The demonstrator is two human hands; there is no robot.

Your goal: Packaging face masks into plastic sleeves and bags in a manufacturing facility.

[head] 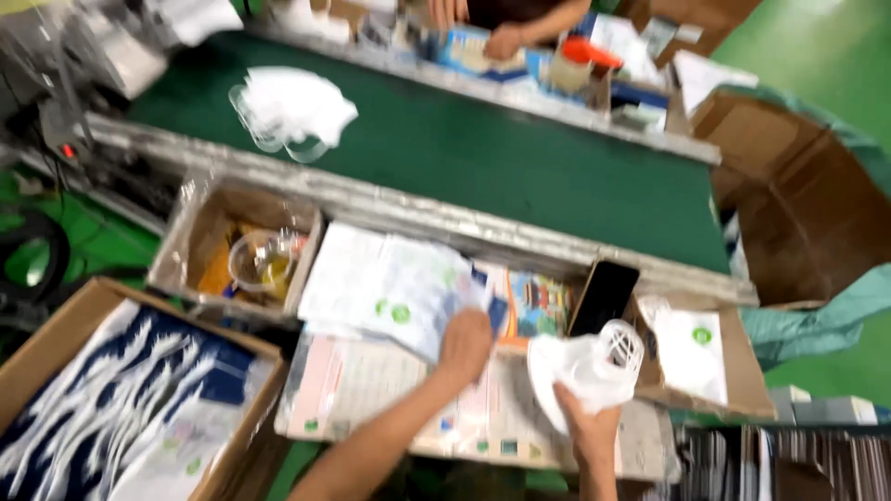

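My left hand reaches forward and rests its fingers on a stack of clear printed bags on the work table. Whether it grips one is blurred. My right hand holds a white face mask with a white plastic lattice frame above the table's near edge. A black phone leans just behind the mask. Printed paper sheets lie under both forearms.
A green conveyor belt runs behind the table, carrying a pile of white masks. Another person's hands work across the belt. Cardboard boxes sit at left and right. A pile of white bags lies at right.
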